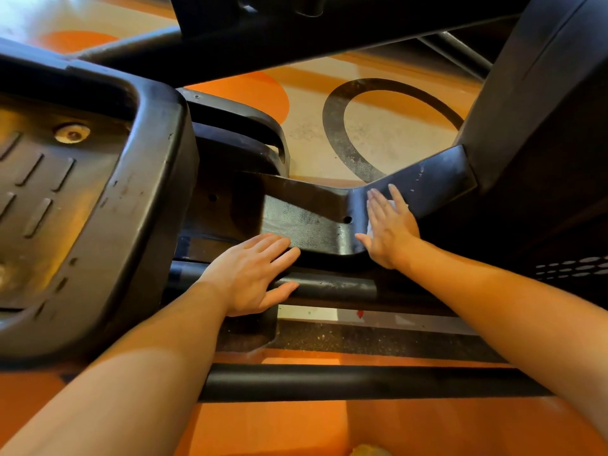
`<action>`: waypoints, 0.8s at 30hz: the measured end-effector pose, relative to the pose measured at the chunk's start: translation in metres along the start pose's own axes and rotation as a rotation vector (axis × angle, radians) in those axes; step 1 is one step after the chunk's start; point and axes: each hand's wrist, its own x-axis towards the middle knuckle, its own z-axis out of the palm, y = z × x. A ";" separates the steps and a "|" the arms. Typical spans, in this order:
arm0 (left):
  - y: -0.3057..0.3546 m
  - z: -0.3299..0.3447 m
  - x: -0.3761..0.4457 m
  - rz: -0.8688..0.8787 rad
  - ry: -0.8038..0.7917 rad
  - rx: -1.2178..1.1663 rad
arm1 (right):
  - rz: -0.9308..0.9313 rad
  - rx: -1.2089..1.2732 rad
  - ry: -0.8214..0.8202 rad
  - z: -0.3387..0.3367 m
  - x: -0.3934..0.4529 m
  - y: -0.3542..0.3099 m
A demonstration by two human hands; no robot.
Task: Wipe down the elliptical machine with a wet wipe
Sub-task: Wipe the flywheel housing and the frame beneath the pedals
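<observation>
while the big black foot pedal (82,199) fills the left side of the view, with its ribbed tread and a worn bolt head, the work itself sits further right, low on the elliptical machine (306,222). the left hand (253,274) rests flat on the frame just right of the pedal, fingers (279,248) straight and lying close together on the textured plate, thumb laid along the round bar (332,287) below it; it holds nothing and looks to be bracing. right of that, the plate bends up into a sloped arm that runs toward the tall dark housing (539,93). the right hand (388,228) is pressed against the start of that slope, fingers straight and a little spread, with the wet wipe (393,204) trapped under the palm; only small white edges of it show between and beside the fingers. pale specks dot the sloped arm above the hand, so that stretch appears not yet cleaned.

the step in hand seems to be wiping the lower frame between pedal and housing. the next move likely calls for sliding the flat right hand up the slope with steady pressure, keeping the wipe from bunching or slipping out, then covering the flat plate and the bar near the left hand. beyond the frame lies the orange patterned floor (263,93).
</observation>
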 end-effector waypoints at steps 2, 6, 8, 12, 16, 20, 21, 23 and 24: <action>0.000 0.000 0.000 -0.006 -0.002 -0.011 | -0.045 -0.054 0.013 0.001 -0.001 -0.001; -0.001 -0.001 0.001 -0.005 -0.005 -0.007 | 0.078 -0.162 -0.008 -0.003 0.007 0.034; 0.000 0.001 0.001 -0.004 -0.011 -0.012 | 0.219 -0.116 -0.036 -0.011 0.014 0.060; 0.000 0.000 0.002 -0.006 -0.005 -0.007 | 0.305 -0.072 -0.102 -0.014 0.020 0.071; 0.001 0.000 0.002 0.001 -0.005 0.011 | 0.175 0.006 -0.037 -0.007 0.027 0.045; 0.001 -0.001 0.001 -0.009 0.008 0.027 | -0.015 0.041 -0.045 -0.001 0.032 -0.008; 0.001 -0.001 0.001 -0.012 0.011 0.033 | -0.034 0.069 -0.050 0.001 0.033 -0.019; 0.001 0.001 0.000 -0.013 0.017 0.032 | -0.037 0.124 -0.041 0.004 0.035 -0.026; 0.000 0.002 0.000 -0.012 0.018 0.027 | -0.031 0.130 -0.040 0.003 0.035 -0.024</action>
